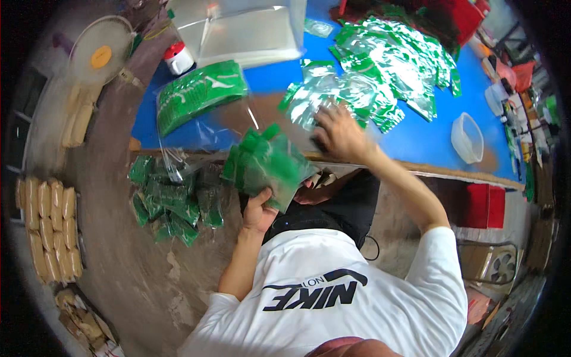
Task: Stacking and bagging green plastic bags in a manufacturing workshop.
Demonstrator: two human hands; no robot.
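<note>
My left hand [260,212] grips a loose stack of flat green-and-clear plastic packets [270,163] by its lower edge, in front of the table's near edge. Over the blue table, my right hand [344,134] reaches down to the near left side of a wide heap of shiny green-and-silver packets [392,68]. Its fingers are apart and slightly blurred, near the silver packets [304,109] at the heap's edge. I see nothing held in it, though its fingertips are partly hidden.
On the blue table [431,146] lie a clear bag of stacked green packets [202,95], a red-and-white bottle [178,58], clear plastic sheets [253,38] and a clear tub [467,138]. Bagged green bundles [172,199] lie on the floor at left, past them brown packs [53,232].
</note>
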